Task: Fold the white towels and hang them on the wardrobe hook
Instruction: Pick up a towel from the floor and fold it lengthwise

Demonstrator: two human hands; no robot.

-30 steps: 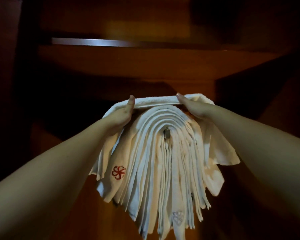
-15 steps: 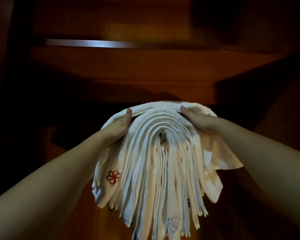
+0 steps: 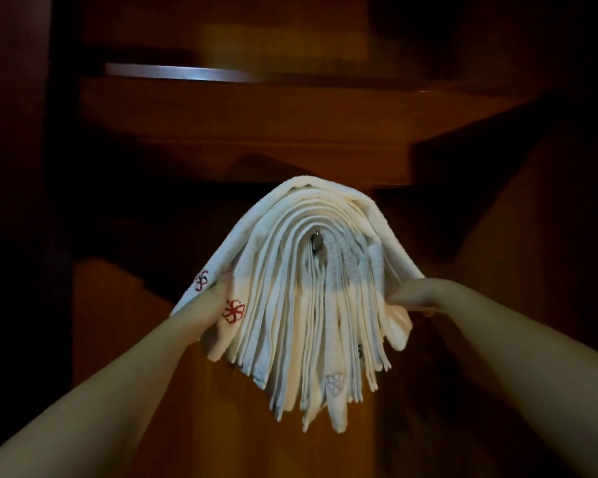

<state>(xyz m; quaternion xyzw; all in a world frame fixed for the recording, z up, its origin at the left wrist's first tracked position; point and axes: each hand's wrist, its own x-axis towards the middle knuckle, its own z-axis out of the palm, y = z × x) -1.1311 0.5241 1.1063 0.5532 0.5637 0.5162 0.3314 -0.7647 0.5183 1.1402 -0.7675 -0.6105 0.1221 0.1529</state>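
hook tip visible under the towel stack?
Yes. The metal hook shows at the centre of the arch of white towels draped over it.

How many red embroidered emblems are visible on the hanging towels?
2. One red emblem sits on a left outer towel beside the left hand; another lies above it, partly dark. A pale emblem shows low down. Folds may hide more.
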